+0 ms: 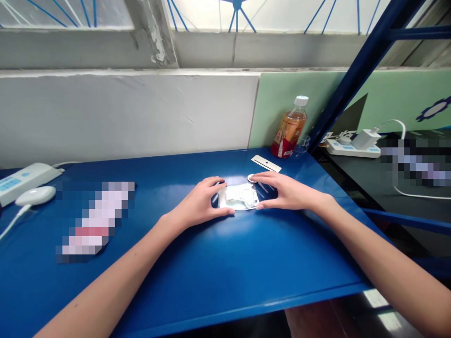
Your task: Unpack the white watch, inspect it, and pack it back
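Observation:
A small clear packet (237, 203) with something white inside lies flat on the blue table. At its left side rests my left hand (200, 202), open, its thumb by the near edge and its fingers by the far left corner. My right hand (287, 191) is on the other side, fingers apart; its thumb tip is at the packet's near right corner. Its index fingertip is at a small round white piece (251, 178), and I cannot tell whether it presses on it. Beyond the right hand lies a white slotted card (266, 163).
A drink bottle (289, 127) with a white cap stands at the back right, beside a blue metal post (352, 70). At left are a power strip (28, 180), a white charger-like piece (35, 195) and a blurred-out object (98, 220). The table's front edge (246, 313) runs below.

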`<move>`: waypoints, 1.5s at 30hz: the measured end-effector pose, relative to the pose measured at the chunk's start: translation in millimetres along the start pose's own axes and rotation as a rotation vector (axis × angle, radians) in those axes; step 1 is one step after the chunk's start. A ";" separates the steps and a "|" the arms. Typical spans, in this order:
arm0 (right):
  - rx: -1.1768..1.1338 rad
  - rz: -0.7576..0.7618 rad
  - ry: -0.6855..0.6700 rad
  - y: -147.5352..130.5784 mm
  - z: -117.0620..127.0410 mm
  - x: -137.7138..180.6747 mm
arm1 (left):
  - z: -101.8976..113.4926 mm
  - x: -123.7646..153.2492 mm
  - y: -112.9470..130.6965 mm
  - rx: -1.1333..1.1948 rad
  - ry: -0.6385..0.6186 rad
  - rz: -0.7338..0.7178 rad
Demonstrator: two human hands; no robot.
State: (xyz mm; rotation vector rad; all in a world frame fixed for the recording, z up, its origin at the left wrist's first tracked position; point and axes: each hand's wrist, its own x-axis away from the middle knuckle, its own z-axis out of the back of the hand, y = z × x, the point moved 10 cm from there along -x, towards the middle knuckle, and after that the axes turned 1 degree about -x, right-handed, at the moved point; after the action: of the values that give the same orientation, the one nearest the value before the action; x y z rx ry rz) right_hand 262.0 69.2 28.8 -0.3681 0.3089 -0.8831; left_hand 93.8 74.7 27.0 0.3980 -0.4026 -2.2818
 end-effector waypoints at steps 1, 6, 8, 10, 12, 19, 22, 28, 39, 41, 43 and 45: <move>0.000 0.004 0.000 -0.3 -0.1 0.0 | -0.1 -0.1 0.0 0.003 -0.002 0.003; -0.006 0.002 0.003 -1.5 0.6 0.3 | -1.0 -0.2 -0.9 -0.003 -0.009 0.011; 0.001 -0.001 0.002 -1.9 0.8 0.3 | -1.5 0.0 -0.8 -0.009 -0.013 0.007; 0.000 0.002 0.007 -2.7 1.4 0.4 | -2.4 0.6 -0.4 -0.019 -0.022 0.001; -0.005 0.010 0.016 -3.3 2.1 0.6 | -4.6 1.5 0.2 -0.045 -0.037 -0.005; -0.011 0.010 0.016 -3.0 2.1 0.5 | -9.3 3.6 8.3 -0.198 -0.019 -0.074; -0.001 0.005 0.007 -3.6 1.8 0.2 | -9.1 2.5 10.2 -0.209 -0.021 -0.069; -0.007 0.017 0.020 -6.2 3.6 0.4 | -8.1 2.1 12.5 -0.239 -0.022 -0.070; 0.043 0.045 -0.015 -8.7 -2.3 1.8 | -10.3 3.0 9.0 -0.237 -0.013 -0.082; 0.055 0.058 -0.020 -10.1 -3.2 2.0 | -9.6 2.7 9.4 -0.221 0.003 -0.095; 0.082 0.079 0.002 -12.9 -1.8 1.5 | -8.3 2.2 9.9 -0.204 0.021 -0.111; 0.096 0.119 0.051 -18.7 2.1 0.7 | -5.3 1.5 10.2 -0.180 0.048 -0.119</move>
State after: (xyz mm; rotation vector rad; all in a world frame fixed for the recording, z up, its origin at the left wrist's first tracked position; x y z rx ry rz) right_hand 250.4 58.1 38.8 -0.2358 0.3308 -0.7882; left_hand 101.5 66.0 26.2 0.3932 -0.1508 -2.3952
